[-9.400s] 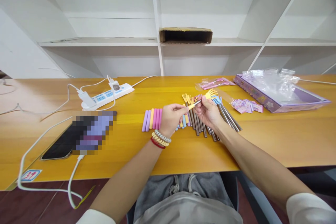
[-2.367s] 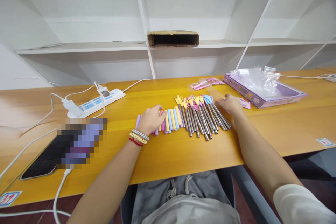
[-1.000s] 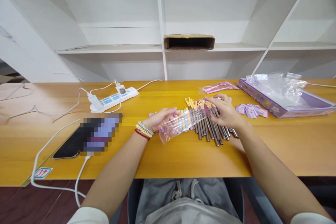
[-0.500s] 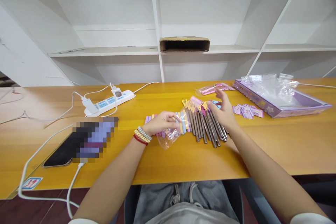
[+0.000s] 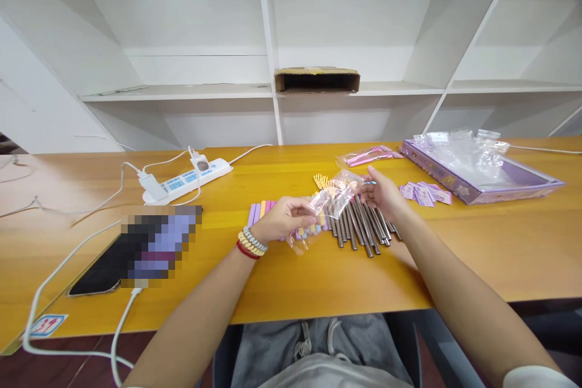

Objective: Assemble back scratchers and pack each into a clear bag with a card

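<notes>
Half a second ago the yellow heads of the metal back scratchers showed plainly; now the clear plastic bag pinched in my left hand stretches over most of them to my half-curled right hand, though I can't tell whether that one grips it. On the table I count one purple tray, one power strip and one bagged pink item; scratchers, pastel sleeves and small purple cards overlap too much to number.
</notes>
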Action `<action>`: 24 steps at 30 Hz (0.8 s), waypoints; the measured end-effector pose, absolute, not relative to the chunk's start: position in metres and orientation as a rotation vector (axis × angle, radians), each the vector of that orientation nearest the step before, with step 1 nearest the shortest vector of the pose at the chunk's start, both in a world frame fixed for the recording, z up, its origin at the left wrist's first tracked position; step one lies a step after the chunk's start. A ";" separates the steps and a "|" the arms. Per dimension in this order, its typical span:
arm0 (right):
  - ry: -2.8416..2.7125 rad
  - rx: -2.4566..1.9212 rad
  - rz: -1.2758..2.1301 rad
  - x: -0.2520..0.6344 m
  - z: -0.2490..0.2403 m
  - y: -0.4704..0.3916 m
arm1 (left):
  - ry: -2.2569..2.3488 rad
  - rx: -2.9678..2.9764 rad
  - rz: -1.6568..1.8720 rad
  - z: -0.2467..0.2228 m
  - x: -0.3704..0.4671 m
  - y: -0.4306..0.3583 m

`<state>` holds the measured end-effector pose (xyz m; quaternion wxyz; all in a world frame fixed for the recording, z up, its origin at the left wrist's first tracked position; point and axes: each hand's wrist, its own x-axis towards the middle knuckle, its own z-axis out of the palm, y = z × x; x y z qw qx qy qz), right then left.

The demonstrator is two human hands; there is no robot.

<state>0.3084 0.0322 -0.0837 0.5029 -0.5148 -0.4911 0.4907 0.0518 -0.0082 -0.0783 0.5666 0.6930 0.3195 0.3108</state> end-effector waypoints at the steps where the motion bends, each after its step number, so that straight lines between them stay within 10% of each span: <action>1: -1.115 -1.142 1.313 0.308 -0.083 0.033 | 0.728 1.644 0.711 -0.079 0.052 -0.008; 14: -1.585 -0.773 1.634 0.288 -0.095 0.013 | 0.855 1.583 0.505 -0.075 0.057 -0.010; 24: -2.089 -0.787 0.660 0.264 -0.111 0.001 | 1.092 1.734 0.609 -0.074 0.058 -0.006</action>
